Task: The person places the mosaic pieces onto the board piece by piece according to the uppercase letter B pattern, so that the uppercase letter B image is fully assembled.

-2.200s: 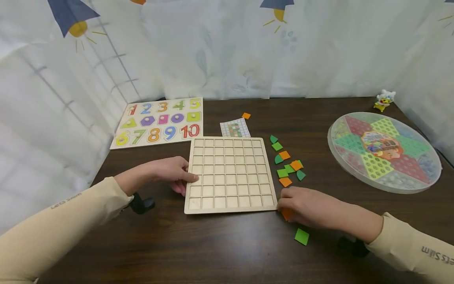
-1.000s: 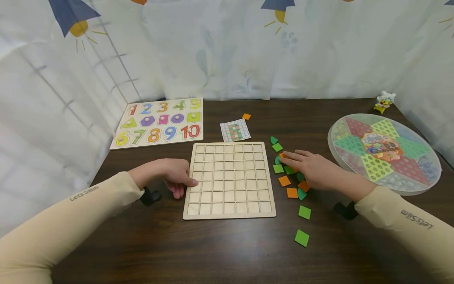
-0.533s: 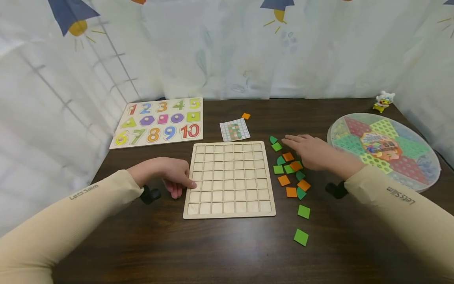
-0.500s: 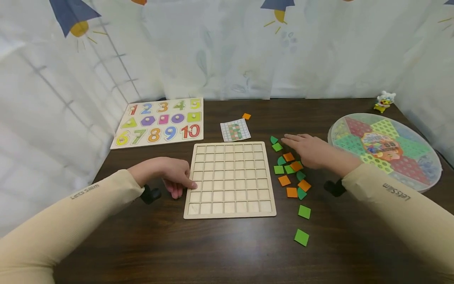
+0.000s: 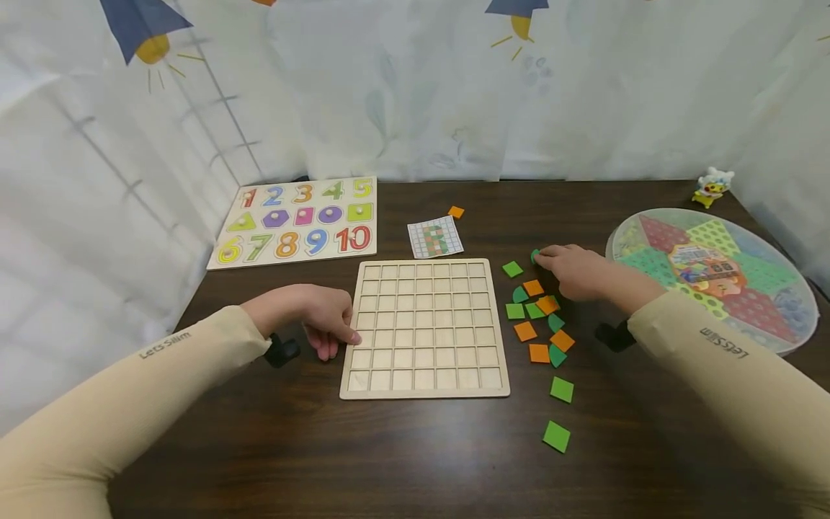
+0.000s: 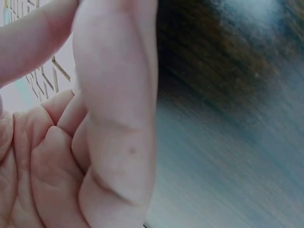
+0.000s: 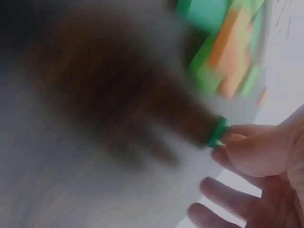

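Observation:
My left hand is at the left edge of a square wooden grid board, one fingertip on its rim and the other fingers curled beside it. Up close in the left wrist view, bent fingers hide most of the board. Between thumb and fingertip, my right hand pinches a small dark-green curved tile, held edge-on in the right wrist view. Below that hand lie several loose tiles: orange squares, light-green squares and dark-green curved pieces.
A printed pattern card lies beyond the board, with an orange tile close by. At the back left is a number-and-shape puzzle. A round game board and a small figurine stand right. The tabletop is dark wood.
The right hand swept over the tiles, leaving them more spread out, then picked up the far dark-green tile and shifted it right. Earlier the board moved slightly nearer with the left hand.

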A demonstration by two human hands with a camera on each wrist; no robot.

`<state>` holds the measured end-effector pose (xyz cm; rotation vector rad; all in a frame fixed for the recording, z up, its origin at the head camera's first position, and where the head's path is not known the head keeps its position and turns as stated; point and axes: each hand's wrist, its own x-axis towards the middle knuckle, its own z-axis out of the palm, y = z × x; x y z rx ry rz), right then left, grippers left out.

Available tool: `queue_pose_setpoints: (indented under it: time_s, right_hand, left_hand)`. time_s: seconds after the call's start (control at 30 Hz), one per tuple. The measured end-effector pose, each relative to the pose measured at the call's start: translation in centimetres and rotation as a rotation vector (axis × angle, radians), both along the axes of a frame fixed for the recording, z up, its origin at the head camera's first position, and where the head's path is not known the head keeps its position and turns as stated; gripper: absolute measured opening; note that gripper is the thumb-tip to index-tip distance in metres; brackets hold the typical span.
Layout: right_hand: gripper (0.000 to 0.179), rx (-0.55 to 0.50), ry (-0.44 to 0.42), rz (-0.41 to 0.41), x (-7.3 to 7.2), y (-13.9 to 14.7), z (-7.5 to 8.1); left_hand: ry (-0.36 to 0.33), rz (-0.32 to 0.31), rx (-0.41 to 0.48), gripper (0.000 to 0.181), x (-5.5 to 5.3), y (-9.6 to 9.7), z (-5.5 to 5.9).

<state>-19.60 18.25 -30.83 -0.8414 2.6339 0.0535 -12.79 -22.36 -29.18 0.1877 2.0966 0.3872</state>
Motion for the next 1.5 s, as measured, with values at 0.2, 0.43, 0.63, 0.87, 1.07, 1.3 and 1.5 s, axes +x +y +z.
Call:
queue_pose_setpoints:
  time_s: [0.2, 0.43, 0.63, 0.87, 1.07, 1.3, 1.5]
  right_hand:
    - [0.043, -0.056, 0.064, 0.062, 2.9, -0.2, 0.7]
    - [0.020, -0.247, 0.071, 0.087, 4.0, 0.7, 0.2]
    - [0.017, -0.286, 0.080, 0.109, 3.6, 1.0, -0.3]
    - [0.017, -0.207, 0.074, 0.027, 1.7, 2.4, 0.3]
    - [0.021, -0.207, 0.024, 0.032, 1.9, 2.7, 0.4]
    - [0.015, -0.263, -0.150, 0.122, 6.5, 1.7, 1.0]
    - [0.051, -0.199, -0.166, 0.211, 12.1, 1.4, 0.2]
  left_hand:
    - [0.009, -0.003, 0.008, 0.040, 0.1, -0.2, -0.1]
    - [0.018, -0.007, 0.008, 0.040, 0.2, -0.4, -0.2]
    - [0.018, -0.011, 0.013, 0.039, 0.2, -0.4, -0.3]
    - [0.022, -0.008, 0.015, 0.039, 0.2, -0.4, -0.4]
    - [0.023, 0.000, 0.019, 0.040, 0.2, -0.4, -0.4]
    - [0.018, -0.012, 0.031, 0.041, 0.0, -0.2, -0.3]
    - [0.013, -0.014, 0.030, 0.042, 0.0, -0.2, -0.2]
